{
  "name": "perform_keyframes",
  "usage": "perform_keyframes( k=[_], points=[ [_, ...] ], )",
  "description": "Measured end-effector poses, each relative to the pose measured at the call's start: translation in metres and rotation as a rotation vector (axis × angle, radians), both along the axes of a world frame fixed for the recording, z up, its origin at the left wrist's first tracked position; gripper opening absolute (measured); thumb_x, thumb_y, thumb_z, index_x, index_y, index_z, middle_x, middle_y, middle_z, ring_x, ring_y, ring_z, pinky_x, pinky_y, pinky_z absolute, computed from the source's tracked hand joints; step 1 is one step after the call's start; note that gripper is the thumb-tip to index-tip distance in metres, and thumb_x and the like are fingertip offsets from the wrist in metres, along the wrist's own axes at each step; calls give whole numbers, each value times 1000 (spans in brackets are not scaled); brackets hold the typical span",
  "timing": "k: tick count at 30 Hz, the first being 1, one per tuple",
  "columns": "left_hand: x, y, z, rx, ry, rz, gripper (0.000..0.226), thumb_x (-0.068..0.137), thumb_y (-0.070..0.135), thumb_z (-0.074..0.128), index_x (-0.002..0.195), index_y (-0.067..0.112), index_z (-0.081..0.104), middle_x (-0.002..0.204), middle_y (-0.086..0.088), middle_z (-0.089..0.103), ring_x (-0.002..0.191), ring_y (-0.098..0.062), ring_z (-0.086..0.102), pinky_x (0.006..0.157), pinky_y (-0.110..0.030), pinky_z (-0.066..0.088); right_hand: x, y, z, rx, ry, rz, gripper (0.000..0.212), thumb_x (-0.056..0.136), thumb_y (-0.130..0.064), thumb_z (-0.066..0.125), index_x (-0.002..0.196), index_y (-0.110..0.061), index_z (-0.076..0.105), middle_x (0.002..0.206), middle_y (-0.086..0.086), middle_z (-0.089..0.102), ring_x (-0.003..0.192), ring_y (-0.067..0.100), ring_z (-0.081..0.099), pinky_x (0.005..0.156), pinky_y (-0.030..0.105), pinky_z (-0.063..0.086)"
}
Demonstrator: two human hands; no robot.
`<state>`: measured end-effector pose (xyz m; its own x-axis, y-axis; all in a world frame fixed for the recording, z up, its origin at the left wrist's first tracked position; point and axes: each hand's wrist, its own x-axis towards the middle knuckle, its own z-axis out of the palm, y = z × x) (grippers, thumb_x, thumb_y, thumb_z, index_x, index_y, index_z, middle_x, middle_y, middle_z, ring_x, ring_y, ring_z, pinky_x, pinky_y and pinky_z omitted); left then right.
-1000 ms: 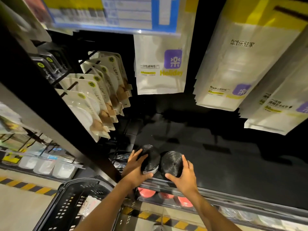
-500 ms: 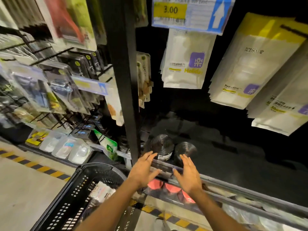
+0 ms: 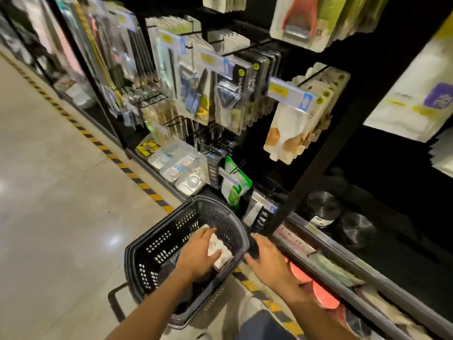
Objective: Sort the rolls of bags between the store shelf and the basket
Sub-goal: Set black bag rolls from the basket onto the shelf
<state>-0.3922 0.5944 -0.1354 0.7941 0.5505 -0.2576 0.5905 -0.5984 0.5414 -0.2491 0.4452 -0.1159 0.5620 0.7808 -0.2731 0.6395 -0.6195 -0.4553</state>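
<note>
A black plastic basket (image 3: 147,244) stands on the floor below me. My left hand (image 3: 197,255) reaches down into it, its fingers and thumb spread over a white-labelled roll of bags (image 3: 218,249) lying inside. My right hand (image 3: 268,262) hovers just right of the basket's rim with loose fingers and holds nothing. Two black rolls of bags stand side by side on the dark store shelf (image 3: 404,253): one with a white label (image 3: 323,209) and one further right (image 3: 358,228). Neither hand touches them.
A black upright post (image 3: 318,155) divides the shelf from the pegs of hanging packaged kitchen goods (image 3: 228,99). White bag packs (image 3: 421,101) hang above the shelf. Pink items (image 3: 324,296) lie under the shelf's front rail. Yellow-black tape (image 3: 137,179) edges the floor.
Both hands have drawn back from the two black rolls on the shelf and swung left. My left hand now reaches into the basket; the view has turned left and down.
</note>
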Motion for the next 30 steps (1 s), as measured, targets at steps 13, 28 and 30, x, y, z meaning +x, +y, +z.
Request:
perform_keyframes(
  k=[13,28,30],
  points=[
    [-108,36,-39,-126,127,607,68,90,49,52,147,19,30,151,-4,32,139,-20,29,113,-30,24,-42,145,-49,-157,107,564,62,93,-32,54,146,-14,29,151,2,32,139,18,29,113,26,24],
    [-88,38,-210,-354,206,1156,69,87,39,62,144,14,33,149,-5,35,137,-22,32,113,-31,24,-11,216,-238,-351,201,789,65,89,-34,61,144,-13,33,148,5,37,136,22,34,109,29,29],
    [-88,37,-255,-393,217,1158,72,87,39,62,146,13,29,151,-6,31,139,-22,28,115,-32,22,-13,218,-283,-374,208,779,69,88,-37,63,145,-15,31,150,3,35,138,19,31,111,26,25]
  ],
)
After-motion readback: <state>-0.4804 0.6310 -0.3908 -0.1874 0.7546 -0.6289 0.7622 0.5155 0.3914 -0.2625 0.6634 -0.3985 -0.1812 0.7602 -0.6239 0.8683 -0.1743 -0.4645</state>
